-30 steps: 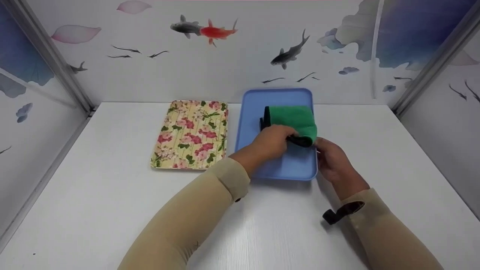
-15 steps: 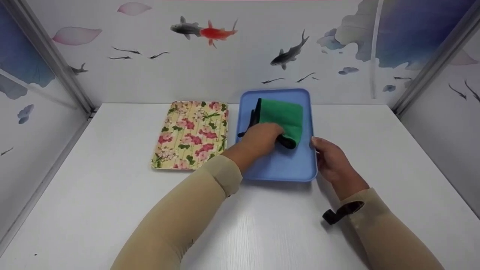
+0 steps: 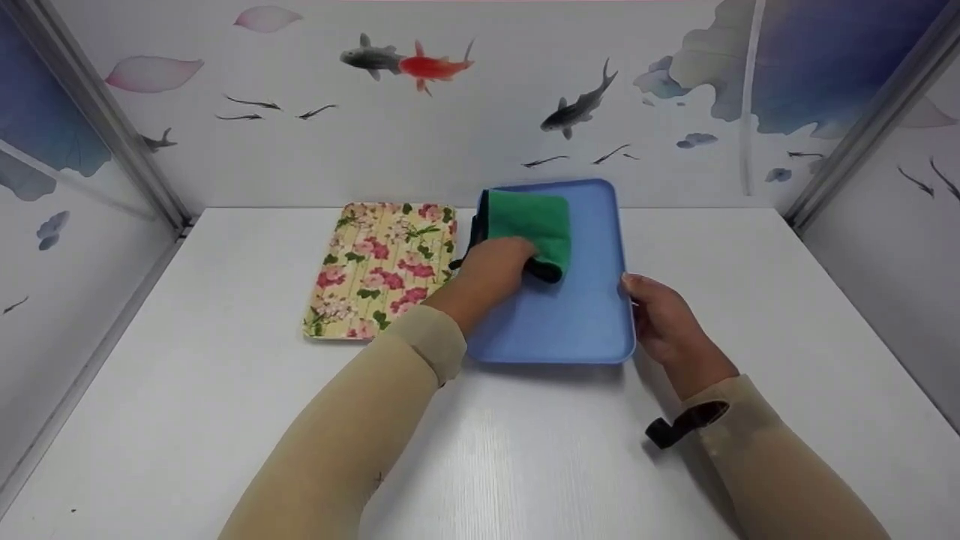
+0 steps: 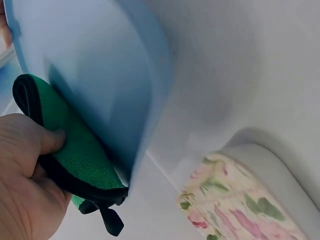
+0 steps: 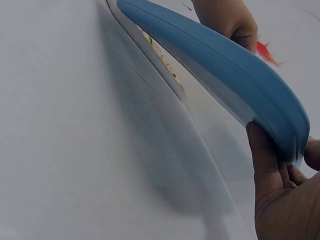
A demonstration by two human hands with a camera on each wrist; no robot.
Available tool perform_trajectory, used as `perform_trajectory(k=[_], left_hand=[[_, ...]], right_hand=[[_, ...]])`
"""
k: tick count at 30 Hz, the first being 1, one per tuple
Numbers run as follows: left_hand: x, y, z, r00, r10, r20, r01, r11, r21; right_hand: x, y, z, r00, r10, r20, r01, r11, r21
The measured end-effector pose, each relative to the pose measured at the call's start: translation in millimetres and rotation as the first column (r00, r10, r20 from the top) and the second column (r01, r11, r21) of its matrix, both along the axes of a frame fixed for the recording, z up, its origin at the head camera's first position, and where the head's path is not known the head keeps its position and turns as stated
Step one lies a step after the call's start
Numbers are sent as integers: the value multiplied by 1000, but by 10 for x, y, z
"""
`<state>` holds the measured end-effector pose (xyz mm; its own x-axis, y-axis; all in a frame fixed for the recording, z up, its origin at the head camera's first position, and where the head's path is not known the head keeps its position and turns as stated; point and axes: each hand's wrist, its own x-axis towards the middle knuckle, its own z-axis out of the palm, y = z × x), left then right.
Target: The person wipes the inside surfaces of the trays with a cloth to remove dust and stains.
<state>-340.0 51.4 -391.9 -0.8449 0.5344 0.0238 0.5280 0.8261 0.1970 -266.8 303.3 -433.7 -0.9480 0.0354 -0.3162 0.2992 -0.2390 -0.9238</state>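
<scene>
A folded green cloth (image 3: pixel 534 225) with black edging lies against the left part of the blue tray (image 3: pixel 577 322). My left hand (image 3: pixel 491 274) pinches the cloth's near edge, the thumb on top in the left wrist view, where a black loop (image 4: pixel 112 222) hangs from the cloth (image 4: pixel 75 145). At the tray's right rim my right hand (image 3: pixel 667 322) grips the edge, thumb above and fingers beneath. The right wrist view shows the tray (image 5: pixel 235 75) raised and tilted off the table, its underside visible, with my right hand (image 5: pixel 287 195) holding its edge.
A flower-patterned tray (image 3: pixel 382 262) rests on the white table (image 3: pixel 525 450) to the left, close beside the blue tray. Behind them stands a white wall (image 3: pixel 480 142) painted with fish. Side walls border the table left and right.
My left hand has slid the cloth leftward across the blue tray, from its right rim to its left side. The right hand stays at the right rim, while the tray has become slightly more tilted.
</scene>
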Motion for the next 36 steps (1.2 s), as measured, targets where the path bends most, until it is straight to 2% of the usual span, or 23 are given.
perform_trajectory(k=[9,12,16,18,20,23,26,29,36], left_hand=[[-121,-252,-48,997,75,29,-76,996,37],[-157,-312,-64,995,100,31,-101,994,42],[-163,-334,-66,989,132,73,-138,987,84],[-152,-325,-61,982,157,109,-170,977,126],[-137,-310,-56,970,189,150,-216,958,187],[-115,-279,-41,952,228,205,-281,915,289],[-97,-245,-24,943,239,229,-311,879,361],[-79,-210,-14,944,228,238,-308,867,393],[-50,-88,3,937,201,286,-309,859,408]], right_hand=[[-10,-22,-10,999,39,-3,-38,996,86],[-2,-20,-4,998,57,-14,-55,995,84],[12,-13,9,998,59,-18,-58,996,64],[17,-11,15,998,60,-12,-59,996,63],[21,-11,19,998,63,-8,-62,996,70],[28,-13,26,998,65,-6,-64,995,81],[31,-12,29,998,61,-11,-60,995,85],[32,-16,29,998,63,-17,-62,994,87],[28,-17,17,996,82,-26,-80,993,92]])
